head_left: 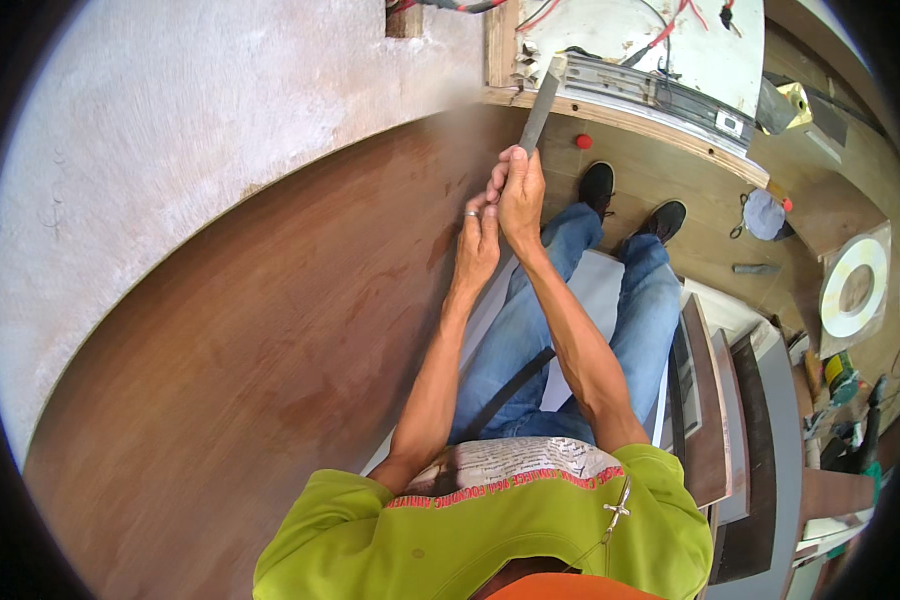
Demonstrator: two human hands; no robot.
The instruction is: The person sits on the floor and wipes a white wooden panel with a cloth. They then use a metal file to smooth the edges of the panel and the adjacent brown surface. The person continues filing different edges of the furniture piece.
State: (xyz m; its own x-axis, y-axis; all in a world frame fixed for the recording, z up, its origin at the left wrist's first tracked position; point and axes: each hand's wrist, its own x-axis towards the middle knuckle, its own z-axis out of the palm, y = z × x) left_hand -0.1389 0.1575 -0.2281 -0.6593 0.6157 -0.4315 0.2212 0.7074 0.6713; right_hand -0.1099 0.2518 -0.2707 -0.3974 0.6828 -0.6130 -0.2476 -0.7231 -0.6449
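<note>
My right hand [521,203] is closed round the near end of a flat grey metal file [542,108]. The file slants up and away, and its pale tip overlaps the front edge of the white panel [610,28] at the top. Just below and left of it is my left hand [476,245], a ring on one finger. Its fingers are bunched against the right hand, and what they hold, if anything, is hidden. Both hands are over the right edge of a large brown wooden board [270,330].
A pale wall-like surface [220,100] curves behind the board. A metal drawer rail [660,88] runs along the wooden edge ahead, with loose red and black wires above. On the floor lie a red cap [584,142], scissors [739,216] and a white disc [854,286]. Panels [745,430] stack at right.
</note>
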